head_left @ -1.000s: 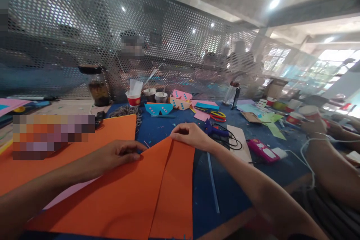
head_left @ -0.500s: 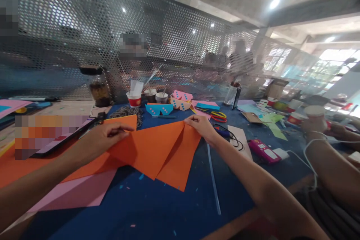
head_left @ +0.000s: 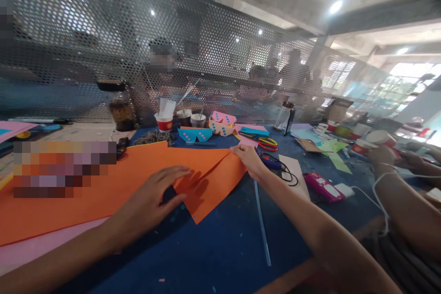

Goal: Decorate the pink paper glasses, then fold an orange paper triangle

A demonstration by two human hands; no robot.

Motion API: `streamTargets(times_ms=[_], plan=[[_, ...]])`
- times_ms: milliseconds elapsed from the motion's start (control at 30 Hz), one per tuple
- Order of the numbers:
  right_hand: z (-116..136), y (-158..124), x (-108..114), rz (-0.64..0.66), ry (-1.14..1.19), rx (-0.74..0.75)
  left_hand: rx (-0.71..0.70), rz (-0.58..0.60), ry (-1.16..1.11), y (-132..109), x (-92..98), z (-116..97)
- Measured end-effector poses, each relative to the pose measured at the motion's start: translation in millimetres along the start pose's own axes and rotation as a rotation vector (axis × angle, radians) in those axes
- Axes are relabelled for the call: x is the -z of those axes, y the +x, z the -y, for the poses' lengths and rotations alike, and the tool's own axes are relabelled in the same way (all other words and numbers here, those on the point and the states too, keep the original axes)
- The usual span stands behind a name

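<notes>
A folded orange paper sheet (head_left: 210, 177) lies on the blue table (head_left: 223, 243) in front of me. My right hand (head_left: 248, 158) pinches its far right corner. My left hand (head_left: 151, 202) hovers over the paper's near left edge with fingers spread and nothing in it. A larger flat orange sheet (head_left: 89, 188) lies under and to the left of the folded one, with a pink sheet (head_left: 37, 245) below it.
Paper cups (head_left: 164, 121), a jar (head_left: 120, 110), blue and pink paper crafts (head_left: 195, 133), scissors (head_left: 263, 141), a glue gun (head_left: 272, 161) and a pink box (head_left: 322, 184) crowd the far table. Another person's arm (head_left: 403, 202) rests at right. A perforated metal screen (head_left: 172, 55) stands behind.
The folded orange paper was lifted and turned, then lowered onto the table. My left hand let go of it and opened above its edge; my right hand kept its pinch.
</notes>
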State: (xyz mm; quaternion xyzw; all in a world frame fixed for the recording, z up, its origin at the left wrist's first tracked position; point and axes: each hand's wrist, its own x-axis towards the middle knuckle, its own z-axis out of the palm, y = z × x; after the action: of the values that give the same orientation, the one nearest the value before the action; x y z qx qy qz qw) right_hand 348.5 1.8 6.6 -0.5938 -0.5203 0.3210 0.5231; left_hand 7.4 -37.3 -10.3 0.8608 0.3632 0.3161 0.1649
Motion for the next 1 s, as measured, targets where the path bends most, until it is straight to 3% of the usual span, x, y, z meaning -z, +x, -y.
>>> streamTargets(times_ms=[100, 200, 500, 667, 1000], plan=[[1, 0, 1, 0.006, -0.007, 0.01, -0.108, 0.172, 0.099, -9, -12.0, -10], [7, -1, 4, 0.05, -0.021, 0.024, -0.126, 0.218, 0.163, -13, -14.0, -8], [30, -12, 25, 0.213, -0.162, 0.043, -0.215, 0.18, 0.185, -13, -16.4, -4], [28, -28, 40, 0.284, -0.208, -0.035, -0.259, 0.161, 0.183, -16, -16.3, -2], [20, -38, 41, 0.301, -0.097, -0.123, -0.286, 0.197, 0.259, -21, -13.6, -2]])
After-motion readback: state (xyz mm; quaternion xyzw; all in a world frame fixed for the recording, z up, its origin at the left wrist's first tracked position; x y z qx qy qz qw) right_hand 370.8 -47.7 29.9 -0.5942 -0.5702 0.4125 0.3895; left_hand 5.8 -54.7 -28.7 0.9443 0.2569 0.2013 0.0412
